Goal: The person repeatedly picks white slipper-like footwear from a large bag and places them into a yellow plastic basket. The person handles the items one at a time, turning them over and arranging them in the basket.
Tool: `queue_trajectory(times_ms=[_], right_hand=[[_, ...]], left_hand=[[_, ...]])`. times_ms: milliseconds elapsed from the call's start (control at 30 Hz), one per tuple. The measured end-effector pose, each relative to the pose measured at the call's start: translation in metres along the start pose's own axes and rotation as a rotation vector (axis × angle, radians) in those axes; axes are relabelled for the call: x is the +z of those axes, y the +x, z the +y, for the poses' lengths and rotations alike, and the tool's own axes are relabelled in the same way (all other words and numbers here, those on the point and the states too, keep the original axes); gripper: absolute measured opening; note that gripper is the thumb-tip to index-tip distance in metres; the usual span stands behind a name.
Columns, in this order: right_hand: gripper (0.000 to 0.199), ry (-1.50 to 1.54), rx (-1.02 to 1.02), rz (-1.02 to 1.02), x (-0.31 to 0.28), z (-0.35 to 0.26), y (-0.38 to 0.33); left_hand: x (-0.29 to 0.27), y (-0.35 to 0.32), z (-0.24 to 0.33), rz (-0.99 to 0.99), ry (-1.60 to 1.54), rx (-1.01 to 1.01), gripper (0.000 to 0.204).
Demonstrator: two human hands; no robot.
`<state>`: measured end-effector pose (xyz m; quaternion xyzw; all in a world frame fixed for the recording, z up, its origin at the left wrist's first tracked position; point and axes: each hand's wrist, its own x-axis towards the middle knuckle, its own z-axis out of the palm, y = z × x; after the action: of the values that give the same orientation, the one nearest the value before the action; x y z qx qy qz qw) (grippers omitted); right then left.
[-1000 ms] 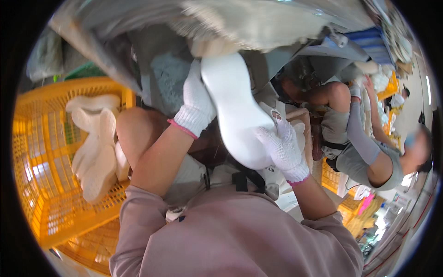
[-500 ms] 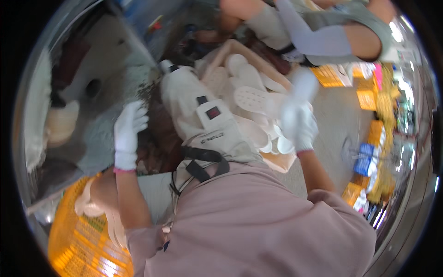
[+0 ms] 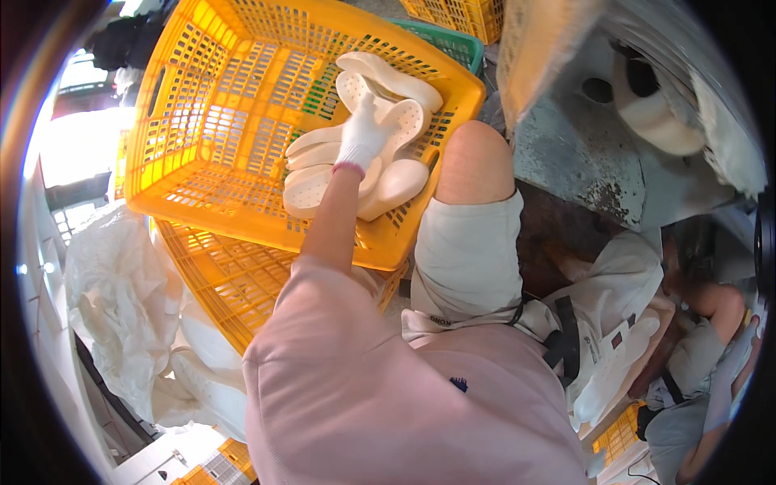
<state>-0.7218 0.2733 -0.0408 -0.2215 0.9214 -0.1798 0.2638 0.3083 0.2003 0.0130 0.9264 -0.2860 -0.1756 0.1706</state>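
My left hand (image 3: 365, 133), in a white knit glove with a pink cuff, reaches into a tilted yellow plastic crate (image 3: 242, 214). Its fingers and thumb are spread over a pile of cream shoe soles, touching them. One perforated sole (image 3: 406, 121) lies by the thumb and another (image 3: 349, 87) by the fingertips. A smooth sole (image 3: 392, 73) rests at the far side of the pile, and a rounded one (image 3: 402, 183) at the near right. Several more lie stacked left of the wrist. My right hand is out of view.
Under the crate stands another yellow crate (image 3: 230, 279); a green crate (image 3: 440, 42) is behind it. White plastic sheeting (image 3: 121, 299) hangs at left. My bare knee (image 3: 478, 162) is close to the crate's right side. A worn metal surface (image 3: 578, 153) and a seated person (image 3: 699, 356) are at right.
The view has swung left toward the crate. My left hand, empty beside my lap before, is now among the soles. My right hand, blurred with a pale object, has left the view.
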Motion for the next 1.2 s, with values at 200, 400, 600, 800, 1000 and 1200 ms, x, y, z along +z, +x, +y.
queue_trajectory(times_ms=[200, 400, 600, 800, 1000, 1200], right_hand=[[0.043, 0.015, -0.513, -0.014, -0.005, -0.235, -0.081], [0.045, -0.144, -1.392, -0.313, 0.141, -0.363, -0.321], [0.054, 0.286, -1.297, -0.603, 0.199, -0.376, -0.445], [0.049, 0.233, -0.711, -0.664, 0.114, -0.379, -0.377], [0.055, 0.537, -0.926, -0.485, 0.132, -0.410, -0.391], [0.040, 0.376, -1.242, -0.497, 0.211, -0.506, -0.326]], left_hand=[[0.078, 0.038, -0.062, -0.087, 0.126, 0.233, 0.107], [-0.089, -0.036, -0.046, 0.584, -1.181, 0.159, 0.044], [0.005, -0.197, 0.149, -0.401, -1.646, -0.035, 0.052], [0.123, -0.227, 0.298, -1.083, -1.852, -0.455, 0.040], [0.140, -0.213, 0.379, -0.854, -1.351, -0.049, 0.032], [0.186, -0.104, 0.406, -1.094, -1.743, -0.268, 0.029]])
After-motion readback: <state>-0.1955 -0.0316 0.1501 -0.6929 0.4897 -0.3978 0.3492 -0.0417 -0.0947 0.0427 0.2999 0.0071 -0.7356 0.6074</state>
